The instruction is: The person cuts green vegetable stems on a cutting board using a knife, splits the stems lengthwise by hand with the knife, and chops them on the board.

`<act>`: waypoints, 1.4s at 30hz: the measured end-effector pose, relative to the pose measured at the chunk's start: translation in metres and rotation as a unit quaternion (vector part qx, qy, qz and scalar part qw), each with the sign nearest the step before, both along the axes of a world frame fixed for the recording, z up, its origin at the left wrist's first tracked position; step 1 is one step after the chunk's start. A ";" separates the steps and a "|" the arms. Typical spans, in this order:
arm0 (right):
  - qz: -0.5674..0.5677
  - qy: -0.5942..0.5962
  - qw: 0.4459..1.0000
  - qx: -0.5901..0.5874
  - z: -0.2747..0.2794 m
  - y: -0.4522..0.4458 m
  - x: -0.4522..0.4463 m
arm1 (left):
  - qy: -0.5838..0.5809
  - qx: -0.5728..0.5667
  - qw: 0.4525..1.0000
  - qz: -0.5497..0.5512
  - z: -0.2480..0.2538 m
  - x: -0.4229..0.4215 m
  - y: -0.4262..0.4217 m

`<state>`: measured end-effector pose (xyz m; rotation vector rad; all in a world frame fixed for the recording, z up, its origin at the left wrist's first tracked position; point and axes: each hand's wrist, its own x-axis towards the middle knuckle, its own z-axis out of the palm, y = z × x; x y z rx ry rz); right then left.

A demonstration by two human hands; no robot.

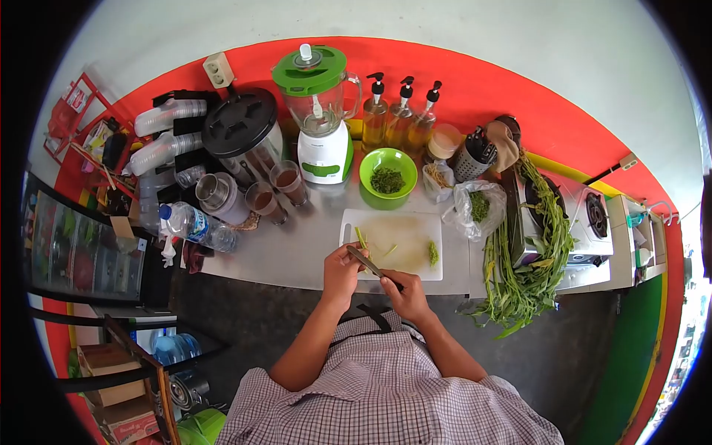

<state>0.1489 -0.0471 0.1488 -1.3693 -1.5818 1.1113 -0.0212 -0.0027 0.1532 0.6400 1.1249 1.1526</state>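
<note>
Over the near edge of a white cutting board (pixel 419 230), my right hand (pixel 406 295) is closed on the dark handle of a knife (pixel 365 261), its blade pointing up and left. My left hand (pixel 343 273) has its fingers closed at the blade, with a green stalk (pixel 361 237) rising from them. A short green piece (pixel 391 250) lies mid-board, and a small heap of chopped greens (pixel 433 254) is at the board's right. Behind the board, a green bowl (pixel 388 202) holds chopped greens.
Leafy stems (pixel 504 274) hang over the counter's front edge by a stove (pixel 589 233). A bag of greens (pixel 478 222) is right of the board. A blender (pixel 325 152), pump bottles (pixel 399 122), cups of brown drink (pixel 267 204) and a water bottle (pixel 196 226) stand around.
</note>
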 end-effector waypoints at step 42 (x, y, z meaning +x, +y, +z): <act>-0.046 0.019 0.999 -0.002 0.000 -0.009 -0.009 | -0.114 0.012 0.993 0.032 0.002 0.012 -0.010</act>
